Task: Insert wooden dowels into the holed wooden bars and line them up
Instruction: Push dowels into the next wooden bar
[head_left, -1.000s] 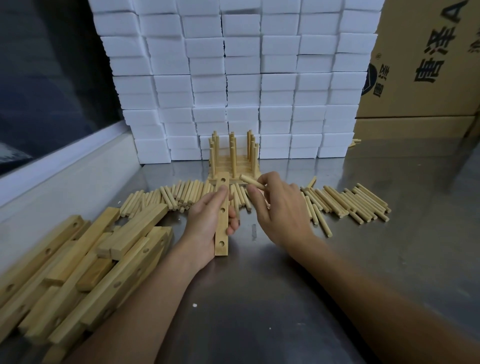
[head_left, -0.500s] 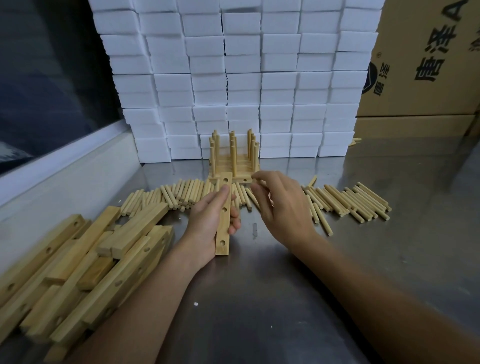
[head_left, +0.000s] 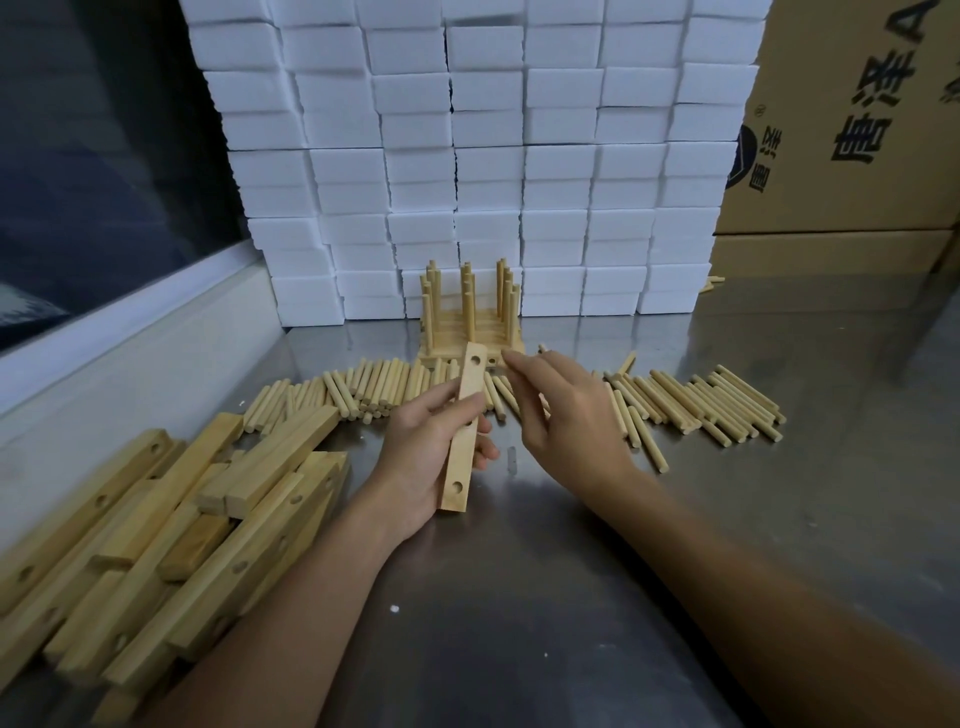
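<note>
Several pale holed wooden bars with upright dowels (head_left: 470, 322) stand finished; left hand (head_left: 431, 452) grips an empty bar (head_left: 464, 431), right hand (head_left: 566, 415) relaxed, holding nothing; many bars (head_left: 156, 545) remain.

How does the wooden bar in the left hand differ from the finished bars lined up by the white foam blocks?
The light holed wooden bar gripped by the left hand has empty holes; the finished row of bars has upright dowels. The held bar is lifted and runs away from the camera; the row lies flat on the steel table, crosswise. Both are the same pale wood.
</note>
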